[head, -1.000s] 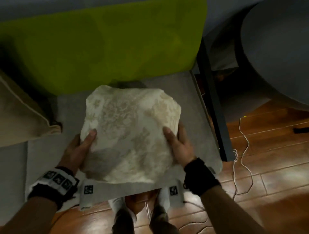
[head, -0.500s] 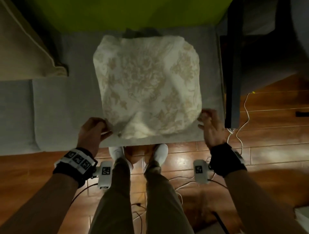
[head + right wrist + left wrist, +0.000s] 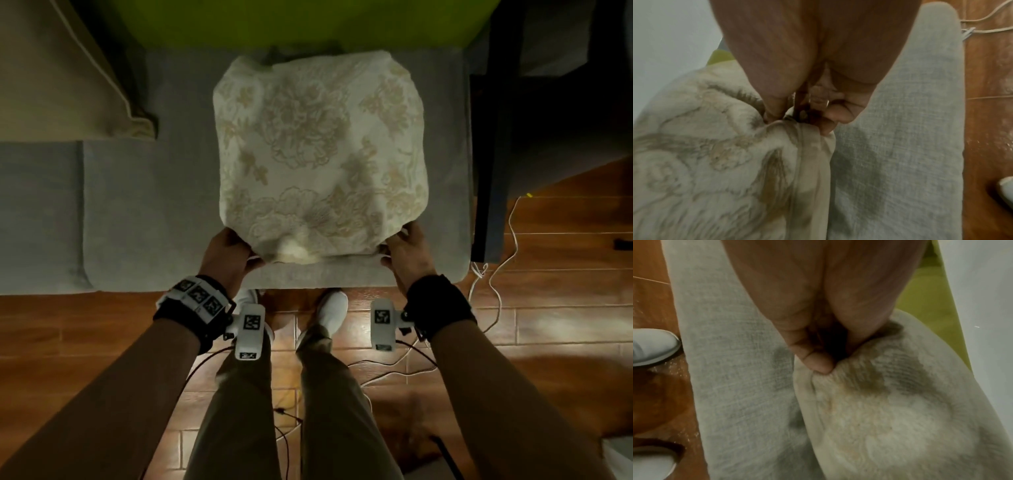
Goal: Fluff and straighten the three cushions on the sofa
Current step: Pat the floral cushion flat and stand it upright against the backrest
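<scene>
A cream cushion with a pale gold flower pattern [image 3: 318, 150] lies flat on the grey sofa seat [image 3: 150, 205], its far edge against the green backrest [image 3: 301, 24]. My left hand [image 3: 227, 250] pinches its near left corner [image 3: 824, 374], thumb on top. At the near right corner [image 3: 795, 125] my right hand [image 3: 407, 250] grips the fabric with curled fingers. A beige cushion [image 3: 61, 68] leans at the far left of the sofa. Only these two cushions show.
A dark side table frame [image 3: 489, 171] stands right of the sofa. White cables [image 3: 496, 260] trail over the wooden floor [image 3: 565, 308]. My legs and white shoes [image 3: 330, 308] stand close to the sofa's front edge.
My hands slid from the cushion's sides to its near corners and took hold of them. The cushion was laid flatter and pulled squarer on the seat. My view tilted downward.
</scene>
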### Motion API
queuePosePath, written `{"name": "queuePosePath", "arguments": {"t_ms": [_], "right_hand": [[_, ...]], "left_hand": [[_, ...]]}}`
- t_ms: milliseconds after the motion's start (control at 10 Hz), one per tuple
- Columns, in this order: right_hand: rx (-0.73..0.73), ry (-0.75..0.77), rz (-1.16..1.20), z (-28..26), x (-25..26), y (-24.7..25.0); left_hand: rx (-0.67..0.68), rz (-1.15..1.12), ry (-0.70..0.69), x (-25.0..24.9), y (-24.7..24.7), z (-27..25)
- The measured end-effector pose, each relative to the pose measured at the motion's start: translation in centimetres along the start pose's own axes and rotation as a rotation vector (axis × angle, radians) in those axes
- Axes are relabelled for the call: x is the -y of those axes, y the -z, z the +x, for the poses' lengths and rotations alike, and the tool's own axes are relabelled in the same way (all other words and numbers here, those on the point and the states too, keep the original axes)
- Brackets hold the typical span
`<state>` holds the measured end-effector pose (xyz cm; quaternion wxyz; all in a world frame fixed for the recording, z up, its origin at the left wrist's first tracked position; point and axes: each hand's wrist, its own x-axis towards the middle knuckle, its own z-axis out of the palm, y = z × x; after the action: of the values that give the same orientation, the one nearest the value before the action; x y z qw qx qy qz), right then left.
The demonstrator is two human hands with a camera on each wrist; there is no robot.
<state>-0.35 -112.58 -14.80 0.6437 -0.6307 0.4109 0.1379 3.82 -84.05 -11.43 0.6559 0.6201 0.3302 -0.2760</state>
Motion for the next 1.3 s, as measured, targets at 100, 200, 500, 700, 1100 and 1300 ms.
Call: {"name": "queuePosePath", "arguments": {"t_ms": [100,200,500,700,1100,1300], "right_hand": [[-0.03,-0.051,0.054,0.7,0.4,-0.1],[-0.06,-0.109,0.044,0.7,0.3,0.1],[0.073,0.086,-0.172,0.1,1.5,2.0],[-0.016,-0.104,0.047,-1.1,-0.6,11.1],[0.13,-0.127,-0.04,-0.4,-2.1,9.3],[0.03,0.014,-0.131,0.1,-3.0,9.2]], "left_hand": [[-0.138,0.098,0.046,0.0,-0.2,1.4],[-0.228,0.338,0.077,0.2,-0.5,2.1],[-0.26,0.184,0.057,-1.8,-1.1,3.2],[-0.17,0.065,-0.083,-0.9,1.4,0.8],[-0.23,-0.365,-0.007,2.4,4.8,-1.1],[-0.129,-0.094,0.219,1.1,3.9,0.3]]}}
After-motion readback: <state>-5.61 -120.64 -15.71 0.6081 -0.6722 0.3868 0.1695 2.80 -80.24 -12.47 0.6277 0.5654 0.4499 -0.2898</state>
